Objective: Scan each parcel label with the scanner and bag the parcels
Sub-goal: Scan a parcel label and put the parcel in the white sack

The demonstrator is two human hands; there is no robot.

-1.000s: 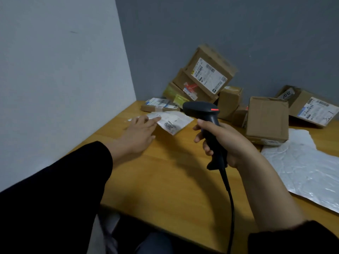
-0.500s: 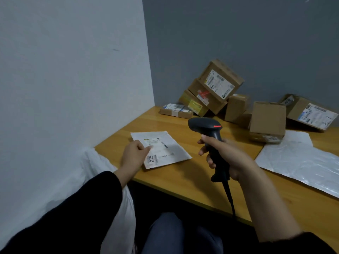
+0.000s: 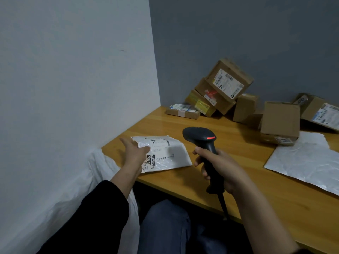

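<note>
The left hand (image 3: pixel 134 153) pinches the 9 o'clock edge of the white parcel (image 3: pixel 168 153) lying at the table's (image 3: pixel 174 180) 8 o'clock corner, the right hand (image 3: pixel 220 167) clenched round the scanner (image 3: pixel 200 134) at the parcel's 3 o'clock

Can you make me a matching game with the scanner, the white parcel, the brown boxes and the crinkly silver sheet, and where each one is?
Things:
1. scanner
2. white parcel
3. brown boxes
4. silver sheet

Places:
A. piled at the far end of the table
B. gripped in the right hand
C. lying flat on the table's right side
D. held by the left hand near the table's left edge

Pairs: 1-B, 2-D, 3-A, 4-C
</note>
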